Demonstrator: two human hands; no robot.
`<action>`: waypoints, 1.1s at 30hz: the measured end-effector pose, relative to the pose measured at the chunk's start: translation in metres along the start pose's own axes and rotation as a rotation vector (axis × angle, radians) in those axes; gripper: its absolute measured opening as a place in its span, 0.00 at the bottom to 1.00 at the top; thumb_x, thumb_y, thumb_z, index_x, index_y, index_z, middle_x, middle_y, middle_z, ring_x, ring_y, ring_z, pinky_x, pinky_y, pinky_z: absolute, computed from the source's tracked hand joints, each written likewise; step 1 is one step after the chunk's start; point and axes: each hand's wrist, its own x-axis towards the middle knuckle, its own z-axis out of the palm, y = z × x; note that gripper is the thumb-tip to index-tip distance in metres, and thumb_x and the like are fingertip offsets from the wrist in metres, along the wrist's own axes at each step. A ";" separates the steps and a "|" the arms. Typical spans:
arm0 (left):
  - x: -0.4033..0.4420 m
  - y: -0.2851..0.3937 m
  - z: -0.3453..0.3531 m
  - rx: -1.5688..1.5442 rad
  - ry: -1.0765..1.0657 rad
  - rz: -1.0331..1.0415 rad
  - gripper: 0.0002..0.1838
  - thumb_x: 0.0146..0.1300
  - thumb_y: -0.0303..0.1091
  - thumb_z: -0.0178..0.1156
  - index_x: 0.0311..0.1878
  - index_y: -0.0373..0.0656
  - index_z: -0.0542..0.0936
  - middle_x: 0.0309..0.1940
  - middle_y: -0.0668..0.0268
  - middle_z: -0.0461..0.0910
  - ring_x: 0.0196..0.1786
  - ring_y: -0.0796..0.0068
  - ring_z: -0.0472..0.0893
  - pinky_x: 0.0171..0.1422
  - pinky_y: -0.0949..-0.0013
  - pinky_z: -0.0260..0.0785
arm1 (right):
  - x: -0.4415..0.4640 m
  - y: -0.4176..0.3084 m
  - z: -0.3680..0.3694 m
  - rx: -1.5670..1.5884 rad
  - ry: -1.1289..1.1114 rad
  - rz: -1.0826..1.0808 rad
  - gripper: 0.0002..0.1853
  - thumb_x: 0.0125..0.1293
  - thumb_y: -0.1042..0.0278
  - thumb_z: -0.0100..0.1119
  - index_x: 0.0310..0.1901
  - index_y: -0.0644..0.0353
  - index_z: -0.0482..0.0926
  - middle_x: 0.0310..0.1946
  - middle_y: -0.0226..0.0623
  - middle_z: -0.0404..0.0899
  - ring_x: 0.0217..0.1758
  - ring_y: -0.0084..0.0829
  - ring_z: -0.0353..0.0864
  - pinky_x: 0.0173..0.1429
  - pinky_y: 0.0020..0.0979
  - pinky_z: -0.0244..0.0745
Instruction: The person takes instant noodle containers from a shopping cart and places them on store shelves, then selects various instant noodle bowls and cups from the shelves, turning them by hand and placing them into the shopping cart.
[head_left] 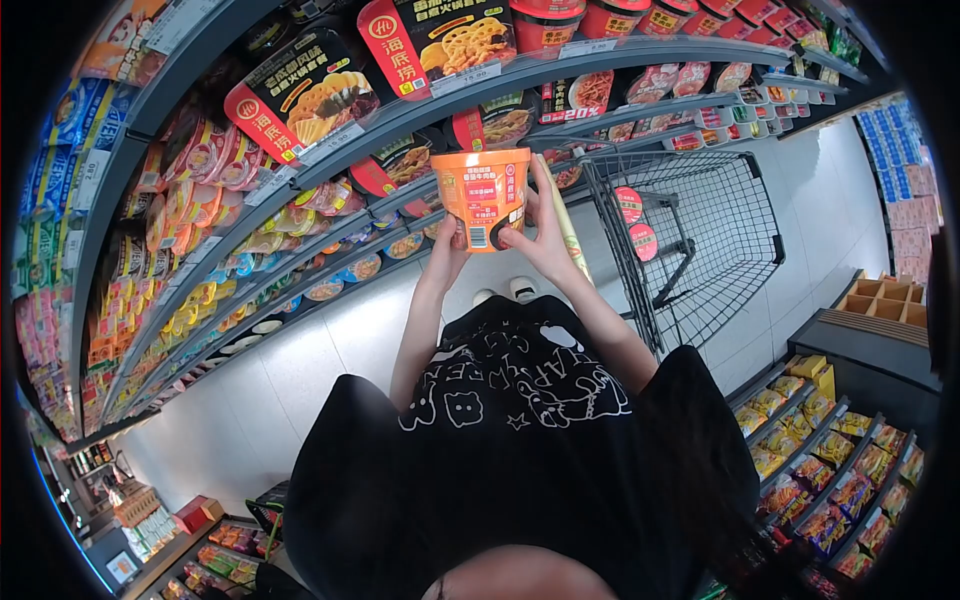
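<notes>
An orange instant-food tub [484, 200] with a flat orange lid and white Chinese lettering is held upright in front of my chest. My left hand [450, 250] grips its lower left side, thumb on the front near the barcode. On the opposite side, my right hand [540, 238] is closed around it, the thumb pressing the lower front. The fingers behind the tub are partly hidden. Just beyond my right hand runs the pale yellow handle bar [562, 220] of a shopping cart [700, 240].
Curved-looking shelves [370, 130] in front and to the left carry boxed hotpot meals [305, 95], red tubs [545, 28] and bagged noodles [185, 230]. Behind me on the right stands a rack of packaged snacks [830, 450]. Pale tiled floor [250, 380] runs along the shelf.
</notes>
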 end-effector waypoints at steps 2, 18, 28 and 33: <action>0.002 -0.005 -0.006 -0.012 -0.007 0.005 0.32 0.62 0.60 0.34 0.60 0.46 0.60 0.55 0.62 0.68 0.58 0.68 0.68 0.62 0.58 0.56 | 0.000 0.000 0.000 0.005 -0.005 0.003 0.53 0.45 0.67 0.65 0.66 0.58 0.35 0.55 0.50 0.64 0.57 0.37 0.66 0.62 0.36 0.57; 0.002 0.017 0.016 0.195 -0.012 0.053 0.31 0.64 0.57 0.34 0.61 0.45 0.58 0.58 0.63 0.65 0.60 0.69 0.65 0.62 0.59 0.57 | 0.000 0.001 0.000 0.000 0.044 -0.013 0.51 0.45 0.67 0.65 0.66 0.58 0.39 0.57 0.48 0.61 0.60 0.35 0.62 0.62 0.35 0.56; -0.004 0.006 0.000 -0.165 -0.061 0.029 0.44 0.53 0.68 0.43 0.65 0.45 0.49 0.61 0.57 0.58 0.61 0.58 0.63 0.62 0.50 0.57 | -0.001 -0.004 -0.002 -0.464 -0.065 -0.221 0.35 0.49 0.61 0.60 0.60 0.57 0.60 0.55 0.43 0.59 0.59 0.39 0.59 0.59 0.35 0.58; -0.010 0.001 -0.003 -0.305 -0.136 0.030 0.53 0.44 0.74 0.46 0.65 0.46 0.48 0.61 0.55 0.57 0.62 0.55 0.61 0.63 0.50 0.54 | -0.001 -0.007 0.000 -0.269 -0.047 -0.224 0.31 0.53 0.64 0.56 0.59 0.60 0.61 0.55 0.45 0.59 0.59 0.39 0.60 0.58 0.34 0.60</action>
